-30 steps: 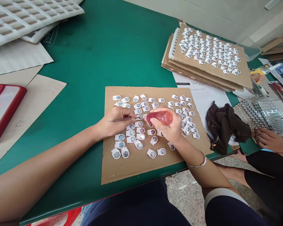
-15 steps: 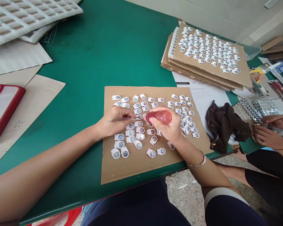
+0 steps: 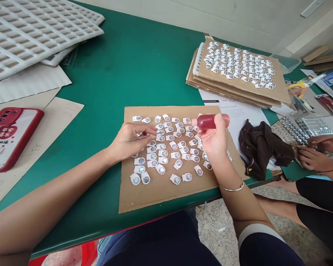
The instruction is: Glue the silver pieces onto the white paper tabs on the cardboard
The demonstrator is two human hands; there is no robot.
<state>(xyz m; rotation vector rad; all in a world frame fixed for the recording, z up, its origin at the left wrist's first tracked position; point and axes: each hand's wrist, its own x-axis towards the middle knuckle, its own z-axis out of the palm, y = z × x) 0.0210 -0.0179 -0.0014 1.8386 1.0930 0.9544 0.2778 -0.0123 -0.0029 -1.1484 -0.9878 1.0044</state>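
Note:
My right hand (image 3: 217, 143) is wrapped round a small red squeeze bottle (image 3: 208, 122), its pale nozzle pointing left over the cardboard sheet (image 3: 152, 195). To its left, my left hand (image 3: 126, 142) pinches a thin metal tool, blurred, whose shaft runs out to the left under the palm; whether it is tweezers or a needle I cannot tell. Rows of round silvery pieces on white paper tabs, such as this tabbed piece (image 3: 177, 180), lie on the sheet. Those under my hands are partly hidden.
Stacked cardboard sheets (image 3: 280, 96) with more tabbed pieces stand at the back right. A brown cloth (image 3: 256, 147) lies beside my sheet. A co-worker's hands (image 3: 313, 159) work at the far right. White grid trays (image 3: 44, 33) and a red-cased phone (image 3: 13, 138) lie left.
My right hand has moved right and slightly up, away from my left hand, and the bottle has turned more level. My left fingers have drawn slightly left and loosened a little.

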